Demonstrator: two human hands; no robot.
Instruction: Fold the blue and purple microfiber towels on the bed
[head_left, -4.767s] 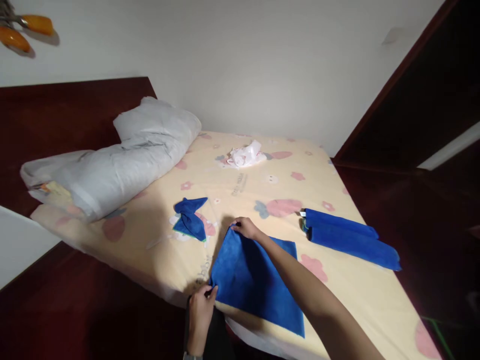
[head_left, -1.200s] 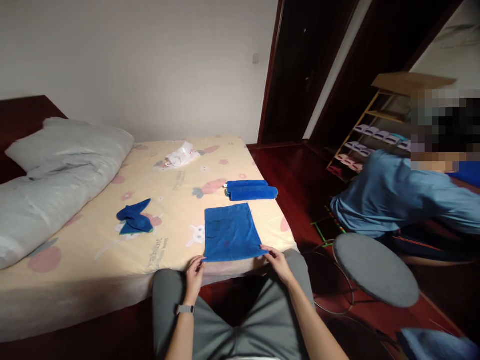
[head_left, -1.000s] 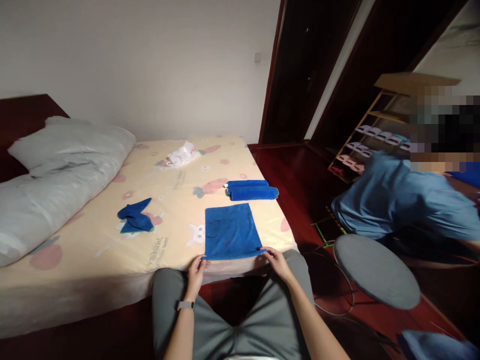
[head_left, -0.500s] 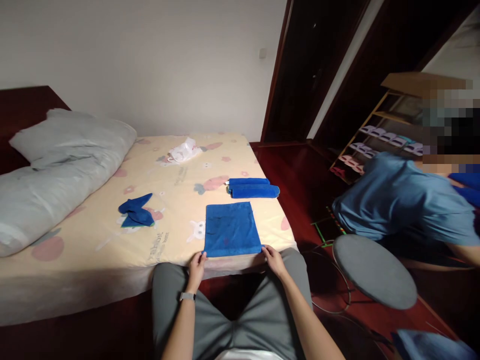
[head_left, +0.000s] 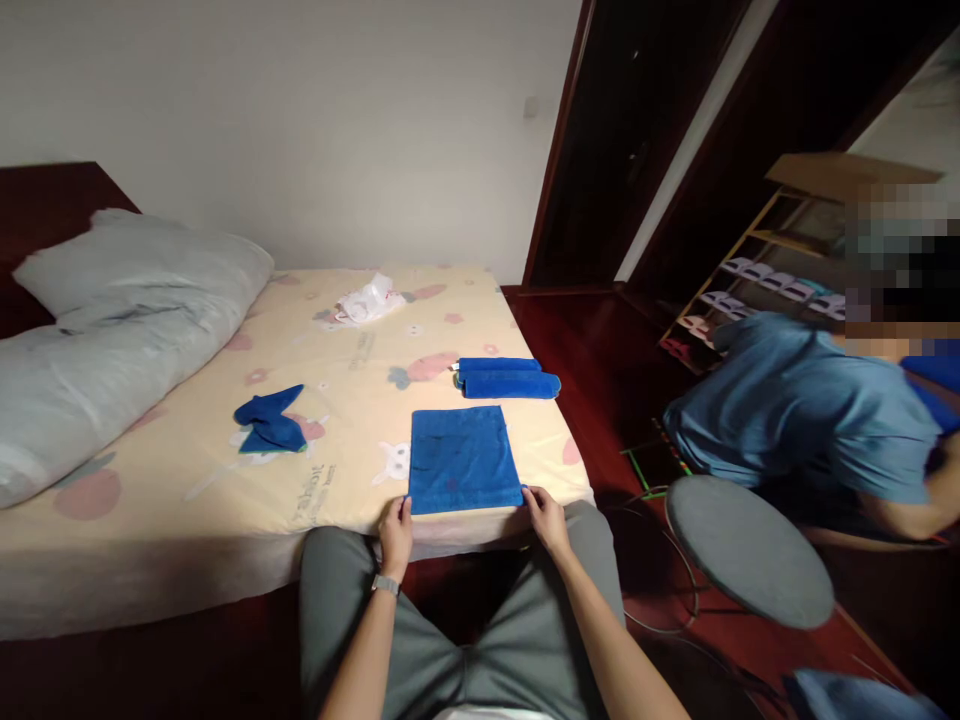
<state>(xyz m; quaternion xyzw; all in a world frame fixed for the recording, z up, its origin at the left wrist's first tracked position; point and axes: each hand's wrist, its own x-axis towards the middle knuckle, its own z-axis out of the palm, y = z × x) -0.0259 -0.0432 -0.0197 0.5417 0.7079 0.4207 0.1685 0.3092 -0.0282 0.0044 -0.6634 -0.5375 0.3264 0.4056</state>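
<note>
A blue towel (head_left: 463,458) lies spread flat at the bed's near edge, a few dark stains on its surface. My left hand (head_left: 395,530), with a watch on the wrist, pinches its near left corner. The near right corner is between the fingertips of my right hand (head_left: 547,518). Just beyond the towel rest two rolled blue towels (head_left: 510,385), side by side. Off to the left sits a crumpled, twisted blue cloth (head_left: 271,420).
The bed (head_left: 360,385) has a patterned yellow sheet, a grey bundled quilt (head_left: 150,300) and a white plastic bag (head_left: 370,299). On the right are a round grey stool (head_left: 750,550), a person in a blue shirt (head_left: 810,410) and a shoe rack (head_left: 757,235).
My left hand has shifted very slightly at the towel's corner, its wrist turning a little. The towel stays flat in place. The person on the right has moved an arm.
</note>
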